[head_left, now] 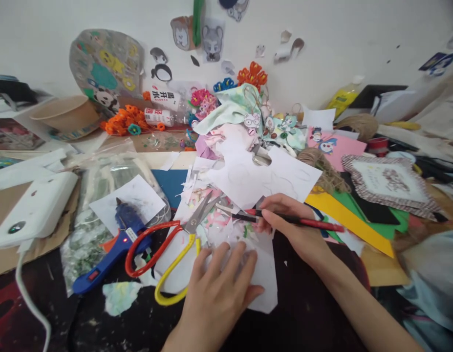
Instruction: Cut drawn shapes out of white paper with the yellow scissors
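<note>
My left hand lies with its fingers spread over a white sheet of paper and paper scraps. My right hand is closed around slim black and red pens; whether there are two or more is hard to tell. Their front ends point left over the scraps. Beside my left hand are scissors with one red and one yellow handle, blades parted. Above my hands rests a cut white sheet with faint pencil lines. Farther left, a blue glue gun with a lit red light touches a small white paper.
A white device with a cable stands at the left, near a clear plastic bag. Craft pieces and fabric pile up against the wall. To the right are twine, a yellow strip and a fabric-edged frame.
</note>
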Demonstrator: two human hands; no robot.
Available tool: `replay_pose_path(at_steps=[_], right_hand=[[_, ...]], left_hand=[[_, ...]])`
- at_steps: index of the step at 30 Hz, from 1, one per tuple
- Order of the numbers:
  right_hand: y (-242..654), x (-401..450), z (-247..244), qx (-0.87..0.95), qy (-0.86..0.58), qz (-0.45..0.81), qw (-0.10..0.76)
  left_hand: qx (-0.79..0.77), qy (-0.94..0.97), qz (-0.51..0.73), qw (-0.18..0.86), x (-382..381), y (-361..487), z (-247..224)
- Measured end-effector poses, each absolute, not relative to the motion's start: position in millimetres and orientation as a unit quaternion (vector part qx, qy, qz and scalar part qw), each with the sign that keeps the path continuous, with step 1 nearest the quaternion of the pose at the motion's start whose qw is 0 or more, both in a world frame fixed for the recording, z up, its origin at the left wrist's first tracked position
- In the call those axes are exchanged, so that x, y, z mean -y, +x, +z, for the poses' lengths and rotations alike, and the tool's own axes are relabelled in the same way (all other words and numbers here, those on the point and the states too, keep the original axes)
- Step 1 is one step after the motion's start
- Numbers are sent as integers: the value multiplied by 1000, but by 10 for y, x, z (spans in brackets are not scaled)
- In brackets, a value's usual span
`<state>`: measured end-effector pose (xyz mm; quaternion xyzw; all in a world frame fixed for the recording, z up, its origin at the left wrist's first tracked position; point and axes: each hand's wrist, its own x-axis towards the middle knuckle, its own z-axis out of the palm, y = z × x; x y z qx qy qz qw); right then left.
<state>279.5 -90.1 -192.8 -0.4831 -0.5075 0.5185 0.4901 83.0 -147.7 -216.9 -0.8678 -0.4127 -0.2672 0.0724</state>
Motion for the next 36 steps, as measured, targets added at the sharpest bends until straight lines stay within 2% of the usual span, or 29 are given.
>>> replay_pose_path(at_steps=[11, 22, 36], right_hand=[[2707, 969, -1963, 558, -581, 444, 393], [2714, 925, -2029, 620, -575, 400, 353], [2699, 925, -2021, 629, -578, 387, 346]], left_hand=[[401, -861, -302, 81, 1461, 818, -2233], [395, -859, -317, 76, 1471, 809, -2292], [394, -860, -316, 76, 1476, 809, -2318]])
